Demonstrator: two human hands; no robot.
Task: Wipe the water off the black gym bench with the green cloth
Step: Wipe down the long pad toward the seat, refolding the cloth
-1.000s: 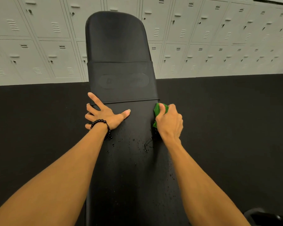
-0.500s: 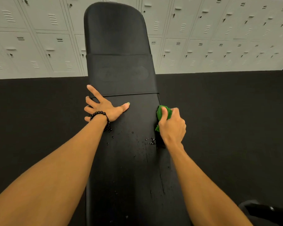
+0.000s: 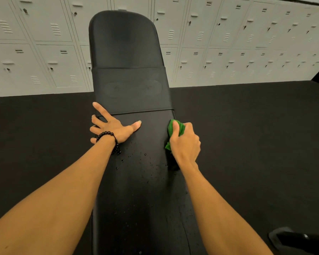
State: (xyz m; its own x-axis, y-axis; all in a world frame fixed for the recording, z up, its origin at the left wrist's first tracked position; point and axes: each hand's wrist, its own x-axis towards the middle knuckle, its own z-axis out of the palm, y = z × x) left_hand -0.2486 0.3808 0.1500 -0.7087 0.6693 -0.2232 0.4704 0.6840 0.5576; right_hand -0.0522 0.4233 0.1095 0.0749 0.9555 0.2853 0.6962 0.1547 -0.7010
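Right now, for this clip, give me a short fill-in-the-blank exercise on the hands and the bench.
1. The right hand grips a bunched cloth whose colour is ____.
2. The left hand rests spread on the black bench and wears a beaded ____ at the wrist.
3. Scattered between the two hands on the bench pad lie droplets of ____.

Missing words: green; bracelet; water

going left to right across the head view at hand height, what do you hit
black rubber floor → left hand flat on the black padded gym bench → crumpled green cloth → right hand gripping it → floor again
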